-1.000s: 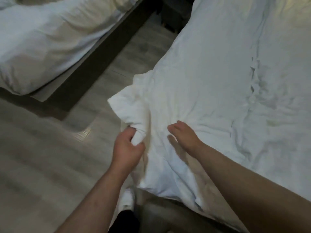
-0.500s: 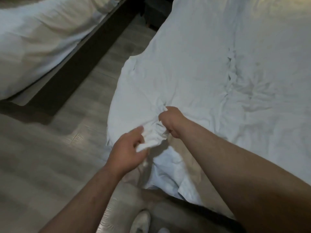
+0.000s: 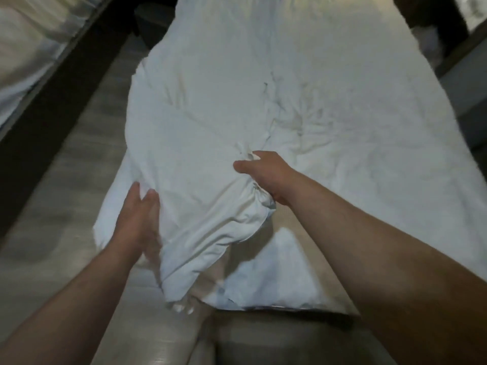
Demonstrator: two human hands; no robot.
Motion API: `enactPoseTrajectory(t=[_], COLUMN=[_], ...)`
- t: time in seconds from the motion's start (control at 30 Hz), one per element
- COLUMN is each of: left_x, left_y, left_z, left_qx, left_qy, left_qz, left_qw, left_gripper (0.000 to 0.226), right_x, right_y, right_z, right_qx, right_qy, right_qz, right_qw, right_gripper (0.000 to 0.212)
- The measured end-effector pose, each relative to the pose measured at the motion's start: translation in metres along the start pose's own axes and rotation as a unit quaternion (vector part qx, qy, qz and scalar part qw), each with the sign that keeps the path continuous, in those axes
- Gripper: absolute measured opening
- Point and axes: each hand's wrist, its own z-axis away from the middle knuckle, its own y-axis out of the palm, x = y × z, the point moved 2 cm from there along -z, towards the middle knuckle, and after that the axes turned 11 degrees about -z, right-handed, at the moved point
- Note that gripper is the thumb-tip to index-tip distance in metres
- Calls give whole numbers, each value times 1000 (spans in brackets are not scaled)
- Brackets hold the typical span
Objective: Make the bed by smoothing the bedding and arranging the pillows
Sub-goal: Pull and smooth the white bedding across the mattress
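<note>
Right hand is clenched on a bunched fold of the rumpled white cotton duvet, near its foot-end corner — fabric puckers out between the fingers. Left hand lies flat and open against the duvet's left side, fingers spread, gripping nothing. That corner is lifted and folded back, baring the white mattress sheet beneath it. Left of the duvet runs a strip of pale wood-look floor — open room to step along the hanging edge. Beyond the floor, a second bed with white bedding. Two hands, one duvet, creases radiating just past the right hand.
</note>
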Motion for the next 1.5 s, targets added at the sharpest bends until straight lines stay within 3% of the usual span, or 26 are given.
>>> enactPoseTrajectory(t=[0.13,0.2,0.27,0.33,0.4,0.5,0.63,0.73,0.83,0.9,0.97,1.07,1.13,1.2,1.33,1.43,1.5], left_x=[-39,-58,-76,-90,-94,-99,-114,-116,-101,-88,-80,-75,-76,-81,-90,-104,-115], left_y=[49,77,104,124,139,158,185,195,197,197,193,190,193,199,208,225,240], left_z=[13,21,29,37,43,58,75,76,69,62,55,48,46,45,50,62,71], left_qx=[-55,-44,-47,-89,-123,-79,-106,-111,-61,-12,25,63,63,42,28,32,47], left_qy=[100,112,116,140,150,80,149,128,18,-14,-28,-95,-109,-101,-101,8,83], left_qz=[-137,-138,-146,-223,-289,-273,-352,-360,-226,-163,-137,-86,-103,-107,13,27,-34], left_qw=[984,983,981,961,938,955,918,917,972,987,990,990,987,988,994,999,995], left_gripper=[81,83,59,37,46,75,67,64,76,80,78,81,94,95,66,46,44], right_x=[-7,-10,-15,-21,-31,-52,-91,-127,-165,-181,-181,-158,-147,-145,-138,-138,-149], right_y=[-78,-113,-150,-187,-225,-279,-341,-381,-410,-411,-405,-392,-382,-371,-378,-416,-446], right_z=[23,36,49,63,79,102,129,147,160,159,148,118,96,81,75,92,105], right_qx=[-47,-66,-88,-111,-140,-180,-237,-301,-347,-292,-239,-263,-275,-269,-318,-365,-382], right_qy=[-18,-20,-22,-19,-10,3,27,45,95,170,215,120,80,84,-5,-35,-24], right_qz=[-41,-61,-81,-97,-112,-118,-116,-108,-36,46,118,126,43,52,132,104,88], right_qw=[998,996,993,989,984,977,964,946,932,940,940,949,957,958,939,924,920], right_gripper=[12,23,29,27,27,25,16,4,31,42,37,36,58,77,41,16,16])
